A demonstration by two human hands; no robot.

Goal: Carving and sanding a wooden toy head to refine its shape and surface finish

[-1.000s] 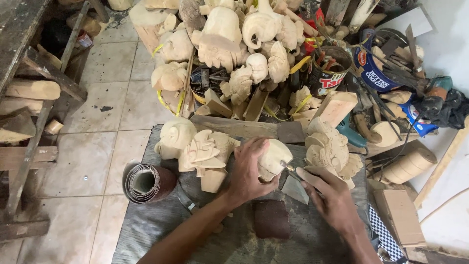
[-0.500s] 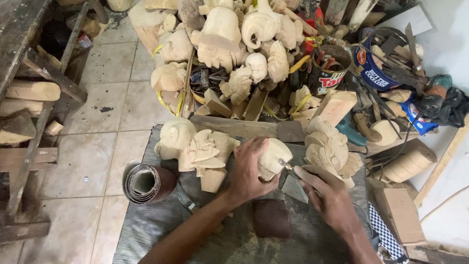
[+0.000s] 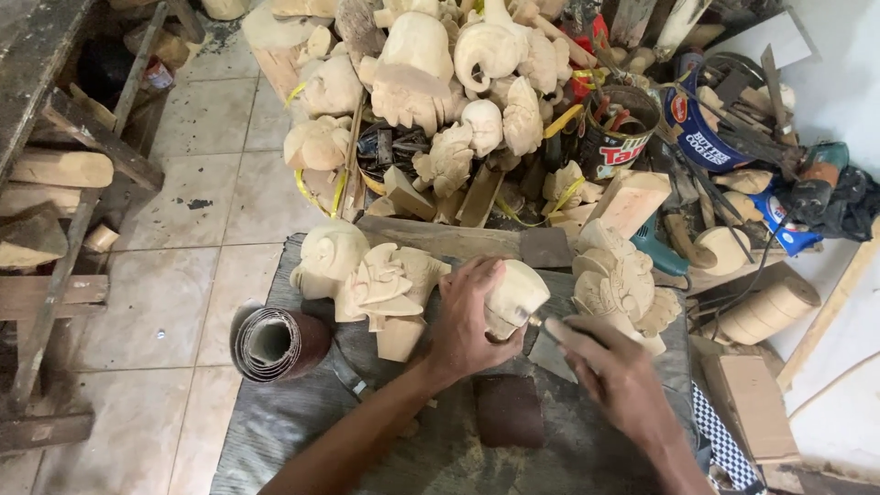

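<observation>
sandpaper roll [image 3: 275, 344] left of carving [image 3: 513, 295] — mat [image 3: 302, 422] beneath | pile [image 3: 440, 82] behind

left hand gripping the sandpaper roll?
No, the left hand clasps a pale wood carving; the sandpaper roll lies apart on the mat.

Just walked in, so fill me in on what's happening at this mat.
A person kneels over a grey mat. The left hand grips a pale rounded wood carving, while the right hand presses a flat metal blade to its lower edge. A finished-looking leafy carving lies just left, a roll of sandpaper at the mat's edge, and a heap of similar carvings sits behind.
</observation>
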